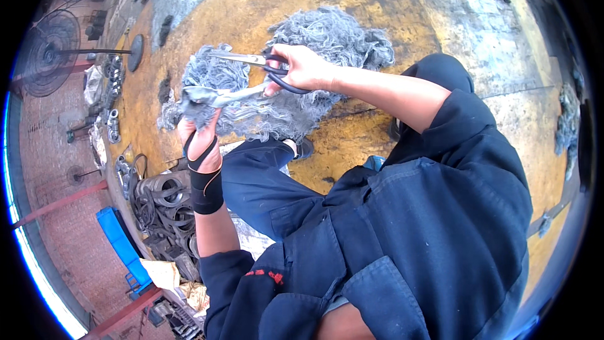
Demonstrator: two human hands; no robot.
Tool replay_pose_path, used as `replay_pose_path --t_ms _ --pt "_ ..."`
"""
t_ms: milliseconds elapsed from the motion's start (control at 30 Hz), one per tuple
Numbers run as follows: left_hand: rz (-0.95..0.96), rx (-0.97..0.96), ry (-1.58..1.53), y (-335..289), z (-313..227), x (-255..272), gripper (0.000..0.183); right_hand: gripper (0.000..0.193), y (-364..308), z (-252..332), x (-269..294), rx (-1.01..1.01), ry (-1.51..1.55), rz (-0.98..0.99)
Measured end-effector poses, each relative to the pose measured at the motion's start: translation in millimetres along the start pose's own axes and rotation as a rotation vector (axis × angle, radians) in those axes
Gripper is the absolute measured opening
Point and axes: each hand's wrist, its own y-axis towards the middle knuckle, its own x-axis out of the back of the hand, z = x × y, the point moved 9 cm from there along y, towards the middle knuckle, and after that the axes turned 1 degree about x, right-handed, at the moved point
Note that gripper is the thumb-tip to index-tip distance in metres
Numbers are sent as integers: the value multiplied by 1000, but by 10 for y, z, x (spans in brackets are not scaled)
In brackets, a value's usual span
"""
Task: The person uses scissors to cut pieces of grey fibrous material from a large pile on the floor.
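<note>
The right hand (303, 67) has its fingers through the black loops of the scissors (251, 61), whose blades stand apart over a bunch of grey yarn (217, 97). The left hand (200, 140), in a black wrist wrap, pinches that bunch from below. A larger grey yarn pile (333, 38) lies just beyond on the yellow-stained floor (390, 0), which is bare farther off. Metal rings (160, 195) crowd the near left.

Head-worn fisheye, steeply downward, close
</note>
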Motion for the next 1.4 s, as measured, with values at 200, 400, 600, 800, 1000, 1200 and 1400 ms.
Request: replay_pose_path --t_ms 200,400,600,800,1000,1200,1400 --pt "244 94 156 253 64 -412 27 52 102 291 -49 66 364 133" --pt "147 88 214 573 154 -437 31 37 331 270 188 53 138 -50" --pt "-161 54 23 249 474 -397 11 23 464 -37 319 -250 329 -57" --pt "-91 339 65 -155 1517 -1077 43 24 608 -132 333 -259 395 -93" --pt "-16 194 -46 144 1703 -1327 25 26 657 -104 503 -241 457 -165" --pt "128 316 -256 283 2100 -1768 13 28 772 -59 939 -92 437 -342" --pt "258 330 -32 317 2208 -1843 18 24 602 90 1755 164 -258 -817"
